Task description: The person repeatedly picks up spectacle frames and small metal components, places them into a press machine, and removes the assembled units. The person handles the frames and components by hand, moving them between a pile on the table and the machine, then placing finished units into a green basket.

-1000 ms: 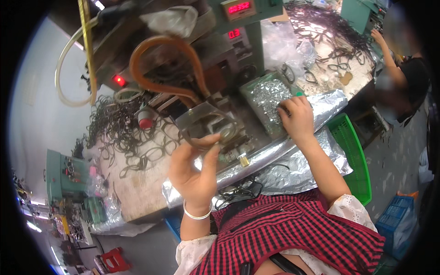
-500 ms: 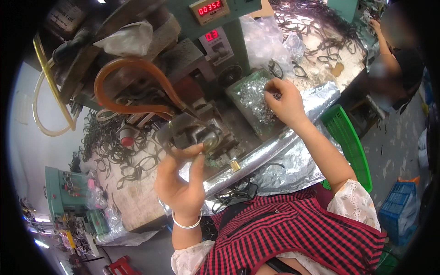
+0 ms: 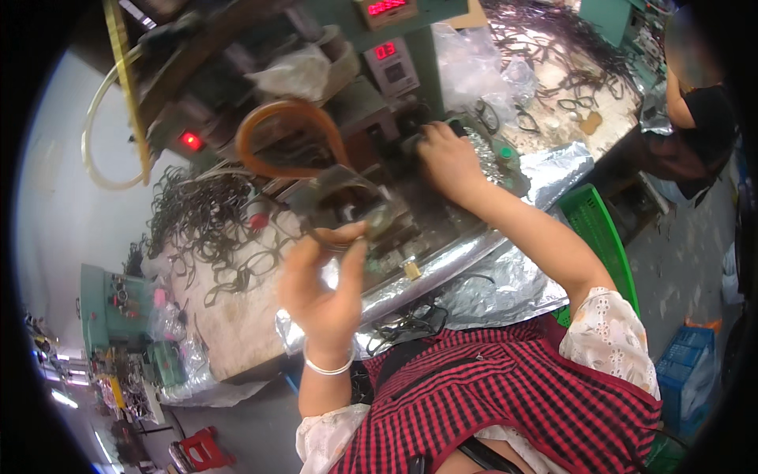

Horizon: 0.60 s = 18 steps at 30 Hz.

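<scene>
My left hand pinches a dark, see-through eyeglass frame between thumb and fingers, in front of the metal fixture of a green bench machine. The frame is blurred, and part of it merges with the fixture behind. Fingers curled, my right hand reaches to the dark part of the machine left of a tray of small shiny metal bits. What its fingertips hold, if anything, is hidden. A brown hose loops above my left hand.
Heaps of dark eyeglass frames lie left of the machine, with more at the back right. Silver foil covers the bench edge. A green basket stands at right. Another person sits at far right.
My right hand has moved left from over the metal bits to the machine. My left hand still holds the eyeglass frame by the fixture. A red light now shows at the machine's left.
</scene>
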Each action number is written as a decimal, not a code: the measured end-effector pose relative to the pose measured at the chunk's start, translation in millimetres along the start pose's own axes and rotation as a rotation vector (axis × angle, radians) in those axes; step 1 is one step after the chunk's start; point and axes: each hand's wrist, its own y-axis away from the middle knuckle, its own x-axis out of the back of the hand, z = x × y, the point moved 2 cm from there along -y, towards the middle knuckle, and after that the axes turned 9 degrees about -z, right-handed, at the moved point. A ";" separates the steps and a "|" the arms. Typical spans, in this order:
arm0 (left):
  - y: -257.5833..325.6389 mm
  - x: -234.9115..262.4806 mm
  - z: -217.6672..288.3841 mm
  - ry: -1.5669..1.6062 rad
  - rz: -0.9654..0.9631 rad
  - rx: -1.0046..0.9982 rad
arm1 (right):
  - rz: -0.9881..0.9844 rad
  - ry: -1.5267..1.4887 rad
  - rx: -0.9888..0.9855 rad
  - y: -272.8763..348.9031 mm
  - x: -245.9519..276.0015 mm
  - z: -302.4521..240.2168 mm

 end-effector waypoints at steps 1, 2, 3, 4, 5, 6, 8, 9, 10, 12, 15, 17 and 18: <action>3.0 2.1 -1.0 -0.044 -0.002 0.013 | -0.092 0.018 -0.043 1.3 -1.3 2.2; 14.8 7.2 1.4 -0.091 -0.077 0.021 | -0.024 0.081 0.005 5.0 -2.7 4.7; 33.7 18.9 -6.2 -0.153 -0.013 -0.014 | -0.058 0.111 0.004 10.4 6.9 6.3; 52.2 33.6 -18.0 -0.217 0.188 -0.113 | 0.006 -0.008 -0.030 18.0 18.2 13.0; 64.2 51.5 -23.7 -0.297 0.379 -0.215 | 0.078 -0.136 -0.059 26.5 30.4 20.7; 67.7 80.9 -24.7 -0.395 0.590 -0.050 | 0.158 -0.270 -0.074 33.9 41.4 27.1; 70.1 131.9 -25.3 -0.486 0.845 0.143 | 0.156 -0.385 -0.291 49.2 55.5 36.8; 58.4 149.6 -25.7 -0.494 0.888 0.155 | 0.072 -0.493 -0.385 51.6 56.9 37.4; 47.6 164.6 -41.0 -0.534 0.735 0.216 | 0.044 -0.512 -0.377 51.9 58.9 33.7; 28.4 191.2 -67.1 -0.754 0.383 0.314 | 0.016 -0.455 -0.242 41.2 60.8 21.4; 9.4 221.0 -140.1 -1.125 -0.119 0.553 | -0.019 -0.653 -0.369 25.9 63.4 -5.3; 7.6 228.6 -183.7 -1.173 -0.187 0.805 | -0.055 -0.728 -0.432 23.9 68.1 -5.3; 14.1 236.1 -206.4 -1.200 -0.226 0.938 | -0.057 -0.731 -0.438 28.9 61.4 3.0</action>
